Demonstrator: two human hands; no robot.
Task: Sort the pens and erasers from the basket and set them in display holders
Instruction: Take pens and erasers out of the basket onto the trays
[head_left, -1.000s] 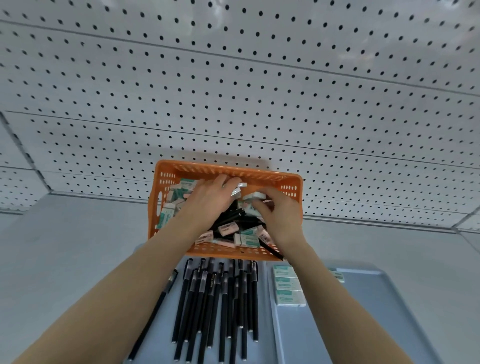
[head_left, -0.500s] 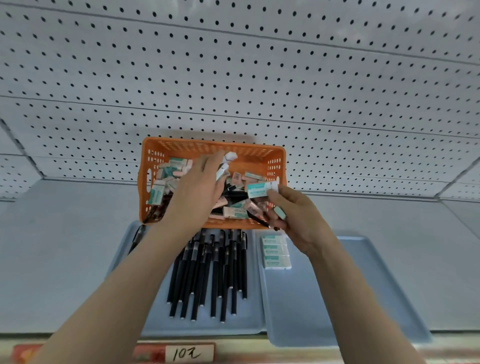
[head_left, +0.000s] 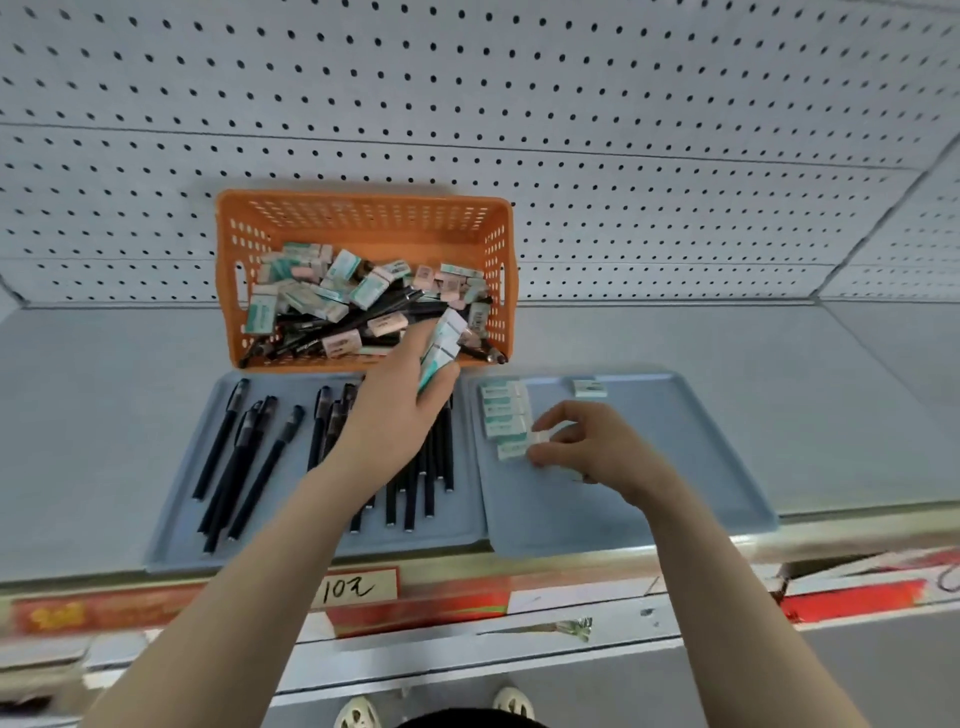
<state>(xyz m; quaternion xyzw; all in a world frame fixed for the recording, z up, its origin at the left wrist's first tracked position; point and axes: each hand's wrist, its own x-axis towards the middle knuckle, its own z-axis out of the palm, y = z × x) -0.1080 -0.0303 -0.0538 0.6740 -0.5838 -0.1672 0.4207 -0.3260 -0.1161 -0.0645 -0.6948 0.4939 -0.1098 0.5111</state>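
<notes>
An orange basket (head_left: 363, 218) on the shelf holds mixed black pens and boxed erasers. In front of it lie two blue trays. The left tray (head_left: 176, 499) carries several black pens (head_left: 249, 457). The right tray (head_left: 675, 467) carries a short column of erasers (head_left: 501, 410) and one loose eraser (head_left: 589, 388). My left hand (head_left: 395, 415) grips a few erasers (head_left: 441, 348) above the pens, near the basket's front edge. My right hand (head_left: 592, 447) pinches an eraser (head_left: 519, 447) at the bottom of the column.
A white pegboard wall (head_left: 467, 104) stands behind the basket. The grey shelf (head_left: 78, 415) extends left and right of the trays. A price strip with a handwritten label (head_left: 348, 590) runs along the shelf's front edge. Shoe tips show at the bottom.
Both hands came out of the basket toward me. The right hand carried an eraser down to the right tray's column. The left hand lifted erasers out.
</notes>
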